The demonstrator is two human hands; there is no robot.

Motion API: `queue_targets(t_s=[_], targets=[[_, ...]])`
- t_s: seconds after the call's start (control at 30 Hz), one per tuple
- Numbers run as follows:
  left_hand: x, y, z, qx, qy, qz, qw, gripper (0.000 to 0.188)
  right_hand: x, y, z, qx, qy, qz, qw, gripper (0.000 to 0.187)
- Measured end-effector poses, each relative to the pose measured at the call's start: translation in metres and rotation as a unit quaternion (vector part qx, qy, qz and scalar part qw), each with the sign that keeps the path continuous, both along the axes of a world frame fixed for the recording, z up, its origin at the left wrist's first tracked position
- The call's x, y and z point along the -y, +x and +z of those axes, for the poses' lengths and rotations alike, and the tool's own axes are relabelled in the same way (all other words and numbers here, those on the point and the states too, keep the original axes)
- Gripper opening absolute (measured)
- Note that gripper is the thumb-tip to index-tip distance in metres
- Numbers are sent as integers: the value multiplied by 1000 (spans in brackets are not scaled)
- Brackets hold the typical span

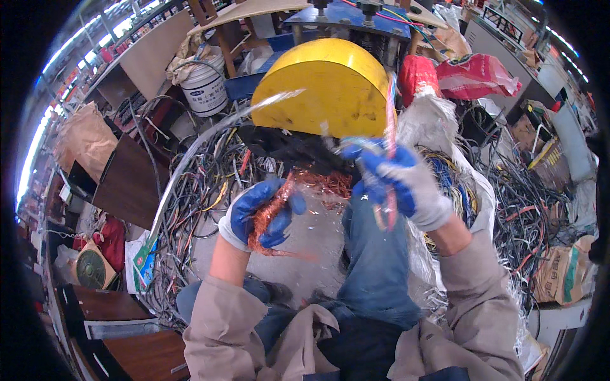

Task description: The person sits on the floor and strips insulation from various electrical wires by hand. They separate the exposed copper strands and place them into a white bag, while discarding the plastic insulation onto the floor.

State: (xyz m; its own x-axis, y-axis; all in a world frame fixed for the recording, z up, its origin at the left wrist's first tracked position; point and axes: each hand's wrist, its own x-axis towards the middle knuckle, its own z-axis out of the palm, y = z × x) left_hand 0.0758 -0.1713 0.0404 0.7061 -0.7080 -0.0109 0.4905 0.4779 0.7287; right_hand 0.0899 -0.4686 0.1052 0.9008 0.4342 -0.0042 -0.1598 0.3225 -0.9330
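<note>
My left hand (264,213), in a blue-and-white work glove, is closed around a bundle of bare copper wire (270,213), whose loose strands stick out below. My right hand (403,181), gloved the same way and blurred by motion, grips a bundle of insulated wires (390,114) in pink and pale blue. That bundle stands up above the fist, and a loop of it hangs below. Between my hands and a little farther off lies a heap of copper strands (324,183). Beyond it stands a yellow half-round guard (324,86), with black material under its front edge.
Tangled cables (197,171) lie on the left, and more scrap wire (515,216) on the right. A white woven sack (432,124) stands beside the guard. A white bucket (202,89) is at the back left. A pale shiny strip (184,165) arcs across the left side.
</note>
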Motion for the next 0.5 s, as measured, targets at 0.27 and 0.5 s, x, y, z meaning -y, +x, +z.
queue_targets(t_s=[0.27,0.5], targets=[[-22,-6,-7,-56,-41,19,997,47,-64,5,-13,-51,-143,164,975,30],[-48,-8,-27,-121,-23,77,989,51,-52,20,-16,-48,-90,70,992,23]])
